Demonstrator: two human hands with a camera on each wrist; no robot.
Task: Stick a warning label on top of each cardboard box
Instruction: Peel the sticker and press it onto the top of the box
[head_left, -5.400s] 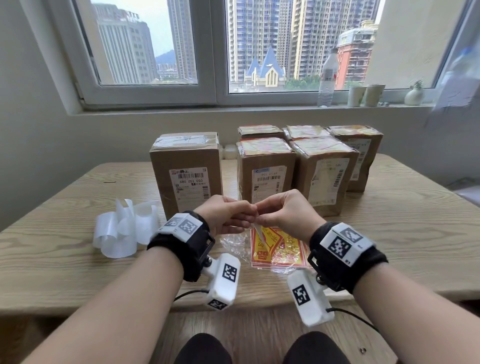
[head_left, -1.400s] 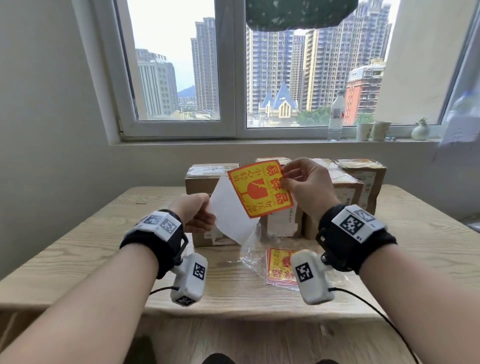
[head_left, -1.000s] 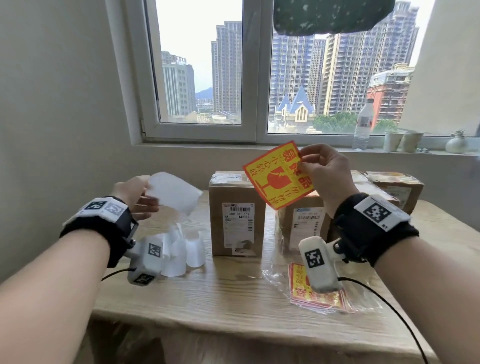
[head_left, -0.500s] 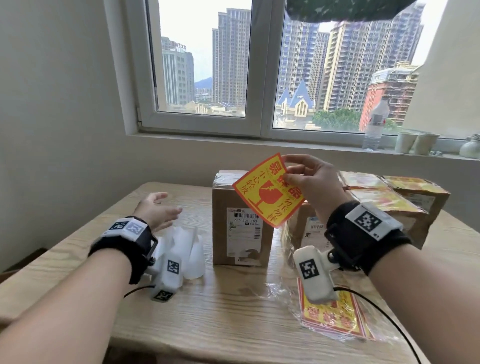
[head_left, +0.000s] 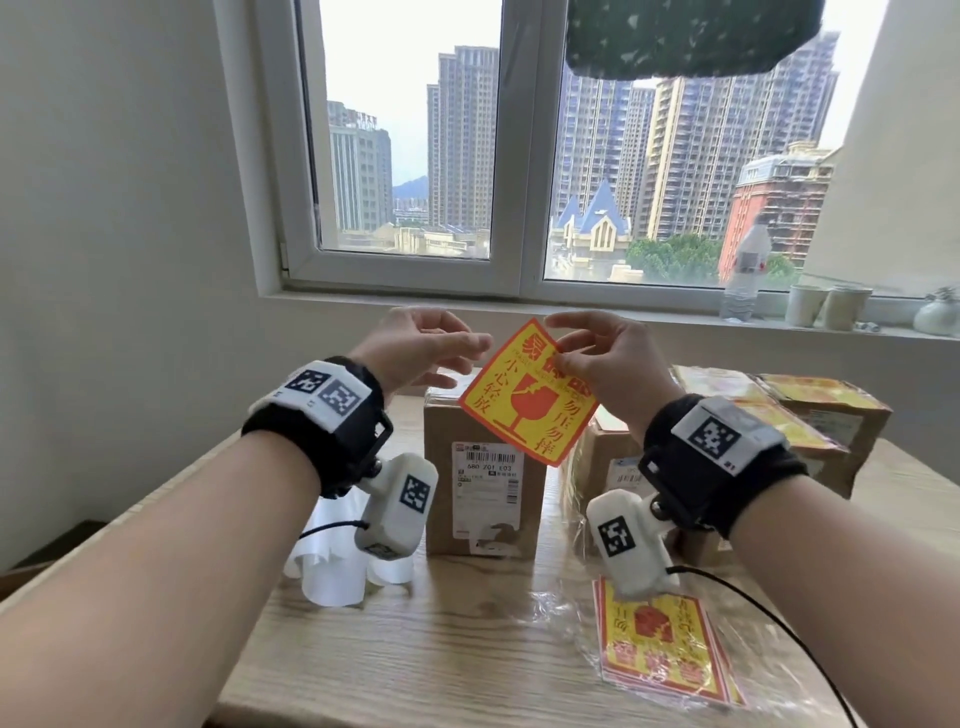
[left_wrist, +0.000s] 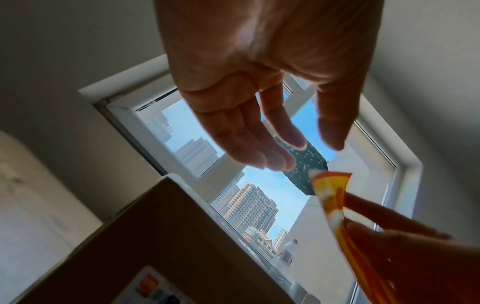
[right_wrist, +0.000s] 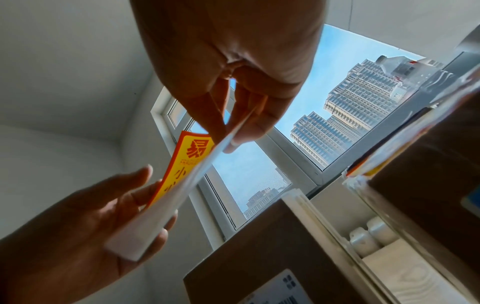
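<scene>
Pinching the warning label (head_left: 530, 395), right hand (head_left: 608, 364) hangs above bare-topped box (head_left: 480, 467); left hand (head_left: 415, 345) open.

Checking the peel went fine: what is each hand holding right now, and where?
The right hand pinches the warning label at its upper edge. The left hand is open beside it, holding nothing.

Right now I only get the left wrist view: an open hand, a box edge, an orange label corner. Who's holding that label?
Observer: The right hand pinches the warning label by its upper corner, printed side toward the person.
Operator: Which boxes are done?
Observer: The boxes at the right show yellow labels on top.
Operator: Any spares left?
Observer: A wrapped stack of labels lies on the table, near right.
</scene>
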